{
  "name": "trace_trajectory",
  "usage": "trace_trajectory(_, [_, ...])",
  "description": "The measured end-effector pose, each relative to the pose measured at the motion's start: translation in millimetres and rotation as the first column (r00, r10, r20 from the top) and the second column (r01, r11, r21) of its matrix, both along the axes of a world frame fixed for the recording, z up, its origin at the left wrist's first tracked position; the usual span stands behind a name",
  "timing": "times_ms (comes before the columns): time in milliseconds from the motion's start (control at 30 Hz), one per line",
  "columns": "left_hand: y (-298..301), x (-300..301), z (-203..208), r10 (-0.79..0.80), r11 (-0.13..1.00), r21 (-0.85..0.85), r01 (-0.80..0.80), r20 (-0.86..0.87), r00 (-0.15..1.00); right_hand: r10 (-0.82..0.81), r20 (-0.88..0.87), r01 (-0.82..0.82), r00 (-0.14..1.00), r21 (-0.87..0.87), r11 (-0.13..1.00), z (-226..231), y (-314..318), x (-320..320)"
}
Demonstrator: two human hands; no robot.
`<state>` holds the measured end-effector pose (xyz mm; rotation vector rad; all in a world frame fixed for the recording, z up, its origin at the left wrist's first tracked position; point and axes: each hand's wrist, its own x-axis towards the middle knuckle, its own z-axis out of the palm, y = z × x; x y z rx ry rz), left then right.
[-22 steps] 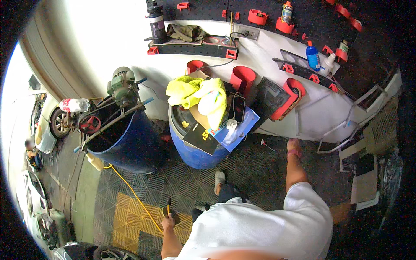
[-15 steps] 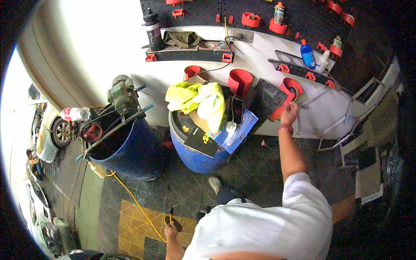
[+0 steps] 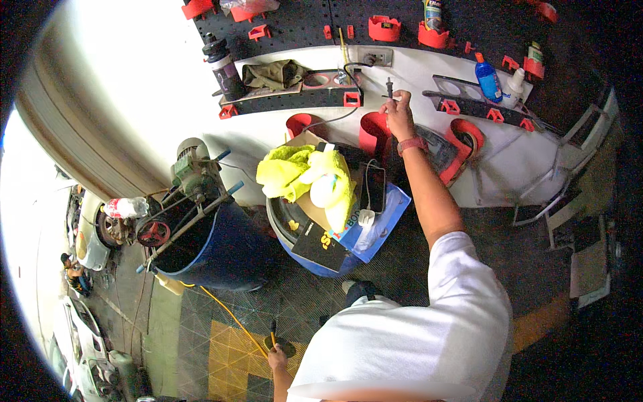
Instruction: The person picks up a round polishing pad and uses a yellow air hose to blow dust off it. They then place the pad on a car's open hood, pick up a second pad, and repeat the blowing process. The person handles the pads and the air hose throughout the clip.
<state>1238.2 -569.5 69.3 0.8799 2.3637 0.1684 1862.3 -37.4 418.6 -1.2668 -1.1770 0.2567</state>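
My right hand (image 3: 400,115) is raised in front of the wall, below and right of a wall socket (image 3: 378,57). Its fingers close on a slim dark piece (image 3: 390,86) with a narrow tip pointing up; its exact kind does not show. Low down near my body, my left hand (image 3: 278,357) is wrapped round the dark-tipped end of a yellow hose or cord (image 3: 228,315), which trails back toward the left barrel. A black cord from the socket runs down behind the middle barrel.
A blue barrel (image 3: 214,248) carries a motor (image 3: 194,167) on a frame. On the middle barrel lie yellow cloths (image 3: 288,174), a phone (image 3: 375,187) and a blue box (image 3: 392,221). Small shelves hold a black bottle (image 3: 224,70) and a blue bottle (image 3: 487,80). Red holders (image 3: 375,134) line the wall.
My right hand has moved up and left from the red holder at the right and now shows the slim dark piece. My left hand keeps its grip on the yellow line. The view has shifted.
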Motion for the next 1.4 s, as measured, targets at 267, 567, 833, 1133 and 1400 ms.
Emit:
trace_trajectory(267, [39.1, 27.0, 6.0, -0.050, 0.996, 0.070, 0.052, -0.042, 0.998, -0.214, -0.013, 0.214, 0.977, 0.135, 0.968, 37.8, 20.8, -15.6])
trace_trajectory(567, [64.8, 25.1, 5.9, -0.050, 0.999, -0.017, 0.050, -0.026, 0.998, 0.354, -0.808, -0.394, 0.471, 0.167, 0.904, 28.7, 25.0, -8.2])
trace_trajectory(833, [83.4, 22.3, 4.3, 0.020, 0.999, -0.040, -0.022, -0.033, 0.999, 0.051, -0.610, -0.045, 0.790, 0.026, 0.999, 48.1, 85.9, 34.9])
trace_trajectory(1133, [92.7, 19.5, 0.0, 0.063, 0.998, -0.017, -0.063, -0.014, 0.998, -0.032, -0.551, -0.067, 0.834, -0.158, 0.985, 56.7, 140.5, 72.9])
trace_trajectory(1400, [98.6, 24.6, -6.3, 0.232, 0.969, -0.114, -0.220, 0.106, 0.967, -0.143, -0.506, -0.017, 0.850, -0.298, 0.954, 32.8, 201.1, 116.9])
